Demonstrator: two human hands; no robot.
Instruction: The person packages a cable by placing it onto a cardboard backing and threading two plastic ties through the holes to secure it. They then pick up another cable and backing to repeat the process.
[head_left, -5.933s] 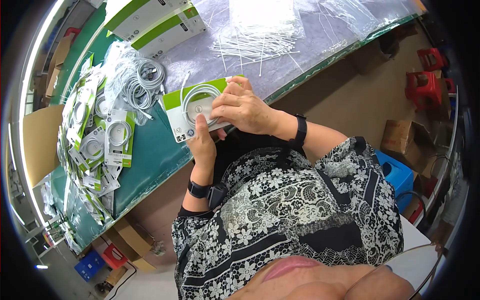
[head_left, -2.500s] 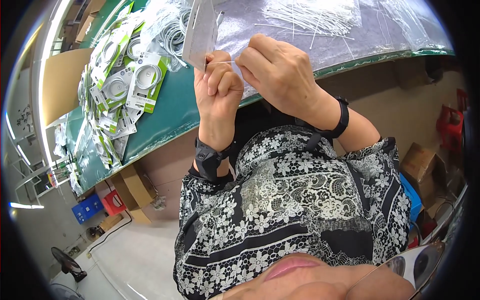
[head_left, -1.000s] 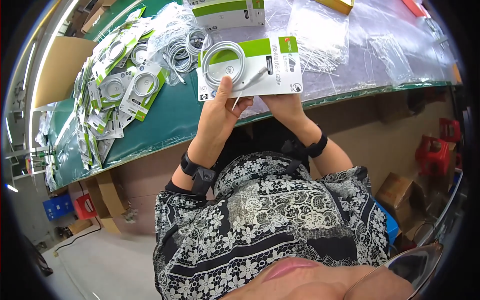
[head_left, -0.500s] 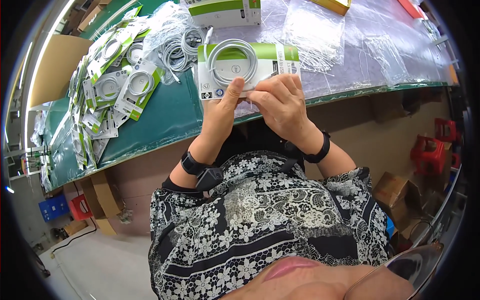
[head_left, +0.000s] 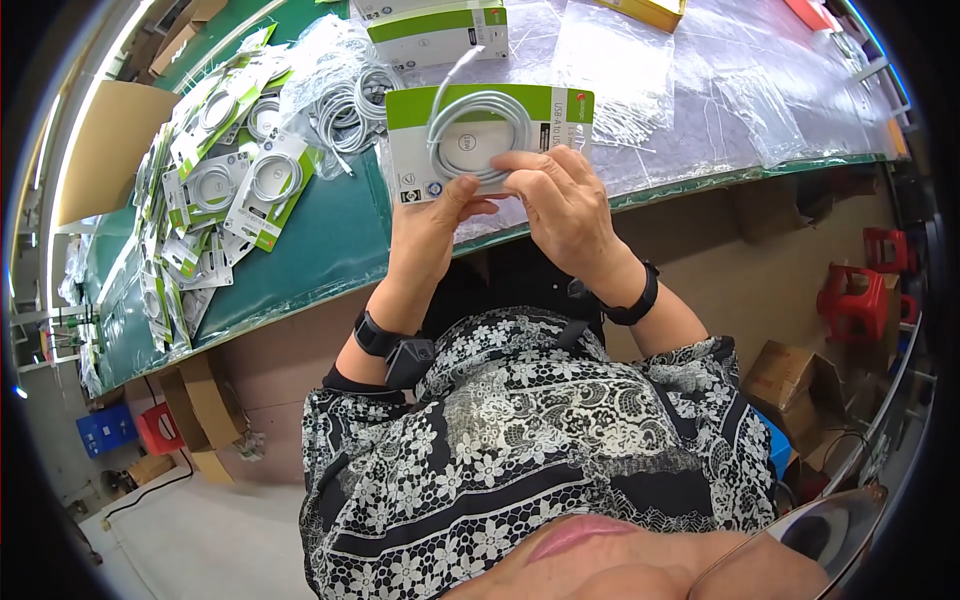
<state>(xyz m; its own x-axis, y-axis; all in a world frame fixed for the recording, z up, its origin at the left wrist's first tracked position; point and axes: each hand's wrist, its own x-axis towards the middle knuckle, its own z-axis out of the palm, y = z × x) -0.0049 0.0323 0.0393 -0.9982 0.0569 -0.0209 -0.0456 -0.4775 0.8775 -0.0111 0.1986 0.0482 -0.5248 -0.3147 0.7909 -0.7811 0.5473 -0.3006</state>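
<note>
A green-and-white packaging card (head_left: pixel 405 150) is held upright at the table's near edge, with a coiled white USB cable (head_left: pixel 522 125) on its front. One end of the cable sticks up past the card's top edge. My left hand (head_left: pixel 432 225) is closed on the lower left of the card, its thumb across the front near the bottom of the coil. The fingers of my right hand (head_left: pixel 565 205) are pinched together at the coil's lower right. What exactly lies between those fingertips is partly hidden.
On the left lies a heap of carded cables (head_left: pixel 215 185). Loose coiled cables (head_left: pixel 345 110) and clear plastic bags stand behind it. Green-and-white boxes (head_left: pixel 440 38) are beyond the card. White ties (head_left: pixel 625 115) lie in a bag to the right, near a yellow box (head_left: pixel 650 12).
The cable's upper end has swung right and now points up past the card's top edge. My right fingers have moved left onto the coil, and the left thumb is lower and flatter.
</note>
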